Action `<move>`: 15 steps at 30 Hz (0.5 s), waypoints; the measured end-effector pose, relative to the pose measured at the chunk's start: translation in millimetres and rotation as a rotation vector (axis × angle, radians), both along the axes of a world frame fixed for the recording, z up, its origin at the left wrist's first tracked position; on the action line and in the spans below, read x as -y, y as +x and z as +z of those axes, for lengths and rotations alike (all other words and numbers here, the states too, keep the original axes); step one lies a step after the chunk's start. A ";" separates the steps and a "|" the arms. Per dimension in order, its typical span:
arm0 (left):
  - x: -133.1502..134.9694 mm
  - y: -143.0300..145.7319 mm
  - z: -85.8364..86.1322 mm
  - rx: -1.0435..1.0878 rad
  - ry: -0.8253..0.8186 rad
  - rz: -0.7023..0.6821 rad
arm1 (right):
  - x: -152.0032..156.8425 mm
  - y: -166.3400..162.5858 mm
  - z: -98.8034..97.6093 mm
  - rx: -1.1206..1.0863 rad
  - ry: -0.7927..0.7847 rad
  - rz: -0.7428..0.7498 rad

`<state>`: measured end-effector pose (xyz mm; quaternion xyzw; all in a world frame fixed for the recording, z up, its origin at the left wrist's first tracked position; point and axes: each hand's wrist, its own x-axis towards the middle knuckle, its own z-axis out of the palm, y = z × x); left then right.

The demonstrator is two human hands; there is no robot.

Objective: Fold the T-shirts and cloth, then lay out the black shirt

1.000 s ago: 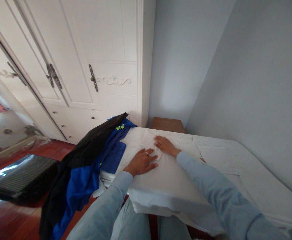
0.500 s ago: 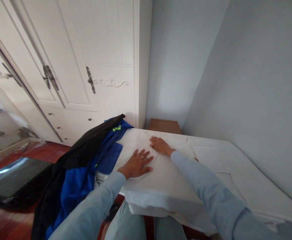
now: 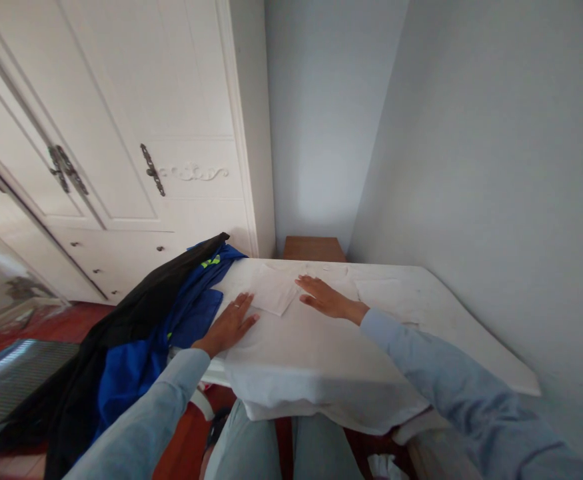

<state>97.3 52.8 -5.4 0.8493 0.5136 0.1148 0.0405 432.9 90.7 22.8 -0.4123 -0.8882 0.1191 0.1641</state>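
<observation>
A white garment (image 3: 316,353) lies spread flat on a white-covered surface (image 3: 471,340), its near edge hanging over the front. My left hand (image 3: 228,325) rests flat on the garment's left side, fingers stretched out, a ring on one finger. My right hand (image 3: 324,297) lies flat and open further back, just right of a folded white corner (image 3: 274,298) that sits between the two hands. Neither hand holds anything.
A black and blue jacket (image 3: 141,340) drapes off the surface's left end toward the red wooden floor. A white wardrobe (image 3: 136,133) with metal handles stands behind it. A brown wooden stand (image 3: 314,248) sits in the corner. The grey wall (image 3: 496,167) runs along the right.
Both hands have slid apart over the white garment, the left one toward the jacket side and the right one toward the right. The view has shifted to the right.
</observation>
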 end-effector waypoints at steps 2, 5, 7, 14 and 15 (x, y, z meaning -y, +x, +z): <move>-5.4 3.2 -2.8 -0.007 0.021 0.003 | 11.1 36.3 -2.2 0.044 0.004 -0.104; -20.8 19.0 4.1 -0.040 0.019 -0.056 | 17.5 88.7 -8.3 0.111 -0.011 -0.317; -35.5 32.5 13.5 -0.067 -0.009 -0.095 | 17.4 118.0 -11.7 0.173 -0.024 -0.449; -78.1 67.2 25.0 -0.124 -0.083 -0.078 | 11.0 161.2 -24.5 0.290 -0.061 -0.643; -80.5 68.9 21.8 -0.132 -0.089 -0.079 | 9.3 160.3 -27.7 0.294 -0.069 -0.641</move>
